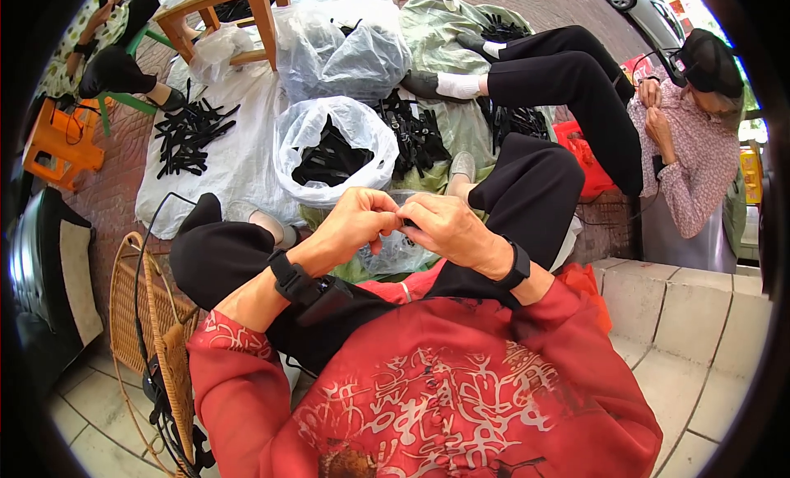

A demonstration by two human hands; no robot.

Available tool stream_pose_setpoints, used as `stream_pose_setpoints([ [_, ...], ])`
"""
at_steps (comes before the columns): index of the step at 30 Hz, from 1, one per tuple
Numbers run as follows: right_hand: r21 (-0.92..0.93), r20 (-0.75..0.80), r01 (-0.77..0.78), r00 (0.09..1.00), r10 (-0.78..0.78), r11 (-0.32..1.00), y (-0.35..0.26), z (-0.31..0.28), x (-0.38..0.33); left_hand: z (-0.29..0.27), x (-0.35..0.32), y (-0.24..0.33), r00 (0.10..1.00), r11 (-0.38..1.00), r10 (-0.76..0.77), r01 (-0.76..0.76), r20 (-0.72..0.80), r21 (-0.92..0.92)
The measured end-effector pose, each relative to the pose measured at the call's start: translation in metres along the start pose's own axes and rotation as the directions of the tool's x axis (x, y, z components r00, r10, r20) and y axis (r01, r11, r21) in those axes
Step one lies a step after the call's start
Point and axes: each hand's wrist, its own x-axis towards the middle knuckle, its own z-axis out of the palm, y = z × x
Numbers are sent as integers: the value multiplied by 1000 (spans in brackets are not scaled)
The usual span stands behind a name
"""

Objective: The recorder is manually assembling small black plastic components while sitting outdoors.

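My left hand (362, 219) and my right hand (453, 227) meet above my lap, fingertips nearly touching. A small black piece (409, 223) shows at the fingertips of my right hand, which pinches it; its kind is too small to tell. The fingers of my left hand are bent into a pinch right beside it, and what they hold is hidden. Under my hands lies a clear plastic bag (399, 254). Just beyond them stands a white plastic bag (288, 161) filled with black strap-like pieces (333, 155).
Loose black straps (193, 136) lie on a white sheet (239, 177) at left. Behind stand a larger clear bag (346, 58) and a wooden stool (263, 25). A wicker basket (136, 313) is at my left, a tiled ledge (683, 313) at my right. A co-worker (691, 149) sits at right.
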Motion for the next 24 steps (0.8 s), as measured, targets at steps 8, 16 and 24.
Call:
stream_pose_setpoints([
  [8, 308, 91, -113, 992, 89, 945, 17, -8, 8, 1, 0, -4, 993, 972, -101, 87, -53, -217],
  [16, 540, 90, -237, 970, 224, 808, 13, -20, 6, -2, -10, -2, 996, 903, 25, 12, 81, -429],
  [24, 446, -6, -116, 991, 133, 888, 0, -33, 11, -5, -9, -3, 972, 894, 146, -48, 187, -446],
])
